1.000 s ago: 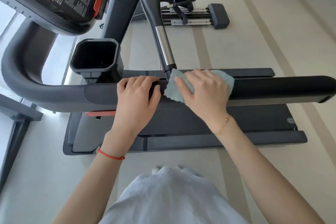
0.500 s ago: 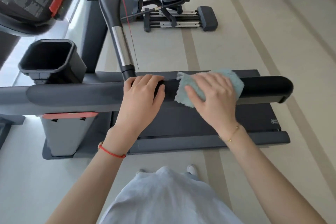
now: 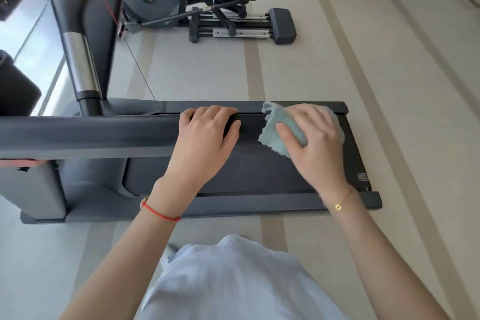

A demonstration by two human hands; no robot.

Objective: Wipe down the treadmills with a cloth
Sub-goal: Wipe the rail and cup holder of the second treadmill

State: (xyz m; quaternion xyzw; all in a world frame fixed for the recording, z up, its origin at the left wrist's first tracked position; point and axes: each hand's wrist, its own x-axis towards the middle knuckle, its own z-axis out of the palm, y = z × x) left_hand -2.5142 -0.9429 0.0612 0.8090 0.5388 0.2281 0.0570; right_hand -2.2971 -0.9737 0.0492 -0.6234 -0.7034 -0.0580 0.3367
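Where the treadmill handrail (image 3: pixel 91 135) crosses in front of me, I see two hands on its right part, near the end. The left hand (image 3: pixel 205 138) curls over the rail, fingers wrapped on the far edge, thumb on the near side. Just right of it, the right hand (image 3: pixel 314 138) presses one pale blue cloth (image 3: pixel 275 132) against the rail, fingers curved around it. Below the rail lies the dark treadmill deck (image 3: pixel 259 171), its right edge bordered by bare striped floor (image 3: pixel 402 112). Beyond the rail stands one silver-banded upright (image 3: pixel 80 67), and farther off one elliptical trainer (image 3: pixel 233 21), with open floor between.
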